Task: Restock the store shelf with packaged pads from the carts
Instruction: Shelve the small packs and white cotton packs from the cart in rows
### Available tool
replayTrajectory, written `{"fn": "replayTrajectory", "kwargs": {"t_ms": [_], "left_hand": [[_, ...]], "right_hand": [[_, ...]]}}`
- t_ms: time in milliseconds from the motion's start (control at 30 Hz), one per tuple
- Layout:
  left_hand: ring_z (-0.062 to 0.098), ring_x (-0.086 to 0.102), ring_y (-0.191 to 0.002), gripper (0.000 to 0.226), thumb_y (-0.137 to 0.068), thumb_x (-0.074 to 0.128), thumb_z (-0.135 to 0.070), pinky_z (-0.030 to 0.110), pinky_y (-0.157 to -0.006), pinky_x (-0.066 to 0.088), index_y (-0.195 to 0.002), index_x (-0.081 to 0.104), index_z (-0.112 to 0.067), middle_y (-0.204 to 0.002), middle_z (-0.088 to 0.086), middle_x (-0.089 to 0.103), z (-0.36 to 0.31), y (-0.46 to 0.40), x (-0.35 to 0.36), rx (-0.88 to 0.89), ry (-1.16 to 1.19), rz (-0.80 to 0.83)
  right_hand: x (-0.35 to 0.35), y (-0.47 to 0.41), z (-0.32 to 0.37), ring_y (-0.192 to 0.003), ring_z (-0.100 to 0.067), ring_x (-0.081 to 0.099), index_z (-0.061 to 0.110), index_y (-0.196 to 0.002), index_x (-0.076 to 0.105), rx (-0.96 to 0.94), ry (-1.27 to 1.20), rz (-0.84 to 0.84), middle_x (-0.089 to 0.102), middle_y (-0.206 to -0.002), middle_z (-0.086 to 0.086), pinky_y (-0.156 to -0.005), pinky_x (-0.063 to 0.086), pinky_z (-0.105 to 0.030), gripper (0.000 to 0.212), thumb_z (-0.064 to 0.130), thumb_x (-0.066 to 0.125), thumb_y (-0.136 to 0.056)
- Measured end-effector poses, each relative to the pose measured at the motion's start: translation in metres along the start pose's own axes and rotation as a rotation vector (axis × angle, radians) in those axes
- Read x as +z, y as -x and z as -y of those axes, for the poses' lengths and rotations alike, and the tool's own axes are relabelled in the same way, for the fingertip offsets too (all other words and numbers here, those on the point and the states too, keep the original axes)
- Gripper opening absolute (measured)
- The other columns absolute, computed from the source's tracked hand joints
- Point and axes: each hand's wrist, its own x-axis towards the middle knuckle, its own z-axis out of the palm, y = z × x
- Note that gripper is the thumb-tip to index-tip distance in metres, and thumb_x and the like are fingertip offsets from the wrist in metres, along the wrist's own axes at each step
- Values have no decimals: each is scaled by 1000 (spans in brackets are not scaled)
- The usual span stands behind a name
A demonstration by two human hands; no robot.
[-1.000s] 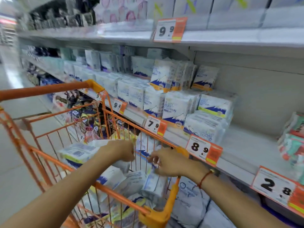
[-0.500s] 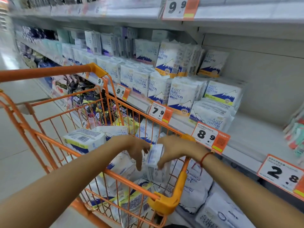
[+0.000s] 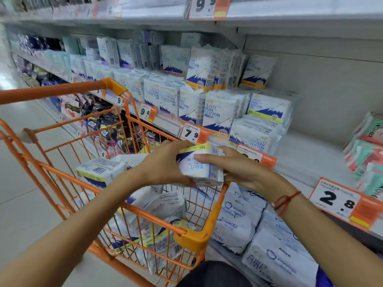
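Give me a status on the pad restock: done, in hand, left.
Done: rows of white Pure Cotton packs already stand on the grey middle shelf. In hand: left hand and right hand grip one white pack above the orange wire cart. Left: several packs remain inside it.

The far packs (image 3: 51,44) are too blurry to read. The top price tag (image 3: 209,7) is cut off.

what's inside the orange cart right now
The orange cart holds loose white pad packs with blue and yellow print, one pack lying on top at the left. The arms and upper packs cover the rest, so the count is unclear.
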Motion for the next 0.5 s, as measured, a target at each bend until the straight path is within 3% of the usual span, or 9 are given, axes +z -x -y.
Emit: {"fn": "replayTrajectory", "kwargs": {"t_ms": [67,133,200,267,367,433,500], "left_hand": [[10,44,-124,95,-63,84,-44,27,-108,33,-142,36,-25,-138,-15,42,-1,11,-20,-140,-25,199],[16,35,-135,90,-75,72,-49,30,-112,27,-147,27,-19,-150,-5,32,1,21,-42,-418,-276,429],[22,46,-125,76,-82,51,-65,36,-109,35,-136,43,-13,-141,4,45,-1,29,-49,-574,-597,589],[22,53,-107,78,-80,38,-76,36,-102,40,-120,52,-10,-119,5,56,-6,30,-40,-562,-743,739],[24,42,-132,89,-79,44,-74,39,-110,33,-148,28,-20,-148,4,38,-6,23,-32,-494,-757,894],[24,39,-135,82,-84,54,-61,41,-112,31,-150,20,-26,-154,3,29,4,18,-41,-435,-675,962],[23,40,-135,77,-87,64,-40,41,-112,34,-150,21,-32,-155,4,27,18,12,-50,-428,-488,1048]], "right_hand": [[0,0,1,-96,-20,69,24,-95,64,-6,53,-64,73,-102,-3,-91,54,-44,22,31,75,-77],[-1,2,2,-90,-20,70,21,-92,63,-26,109,-101,73,-98,-5,-86,55,-40,24,31,77,-74],[0,3,1,-83,-18,69,21,-85,63,-55,146,-118,73,-93,-4,-80,54,-36,19,29,77,-75],[3,3,1,-82,-18,68,21,-80,62,-81,159,-133,72,-92,-5,-80,53,-36,16,29,76,-76],[6,4,0,-82,-19,67,19,-81,61,-110,160,-140,72,-96,-8,-74,53,-34,17,27,76,-77],[4,3,-3,-79,-15,67,18,-94,61,-96,130,-139,71,-99,-6,-62,52,-25,27,30,76,-76],[1,1,-5,-86,-16,68,19,-109,56,-48,87,-145,70,-104,-3,-69,57,-30,46,35,79,-72]]}}
